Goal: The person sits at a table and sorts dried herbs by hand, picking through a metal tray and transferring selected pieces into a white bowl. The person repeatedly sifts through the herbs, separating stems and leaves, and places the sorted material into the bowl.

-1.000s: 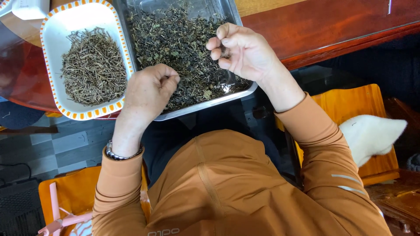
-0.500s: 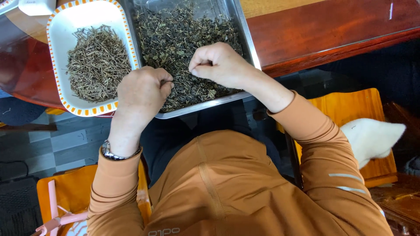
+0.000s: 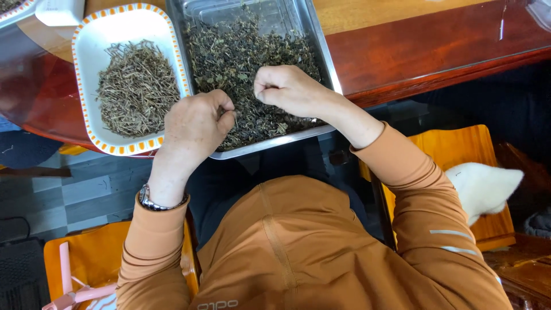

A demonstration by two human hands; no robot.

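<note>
Both hands sit over the near end of the metal tray [image 3: 327,63] of dried leaves [image 3: 247,57] — right hand [image 3: 290,89] pinched shut on a leaf bit, left hand [image 3: 195,123] curled closed at the tray's near-left edge, nearer the white dish [image 3: 86,51] of stems [image 3: 136,86].

1. You are holding your left hand [image 3: 194,123] curled into a loose fist, knuckles facing up, thumb tucked against the bent fingers.
2. Your left wrist is running straight back toward your body, with the forearm reaching forward from the orange sleeve.
3. You are keeping your right hand [image 3: 287,89] just beside the left, palm down, fingertips pinched together and pointing toward the left hand.
4. Your right forearm is angling in from the right, elbow bent out to the side.
</note>
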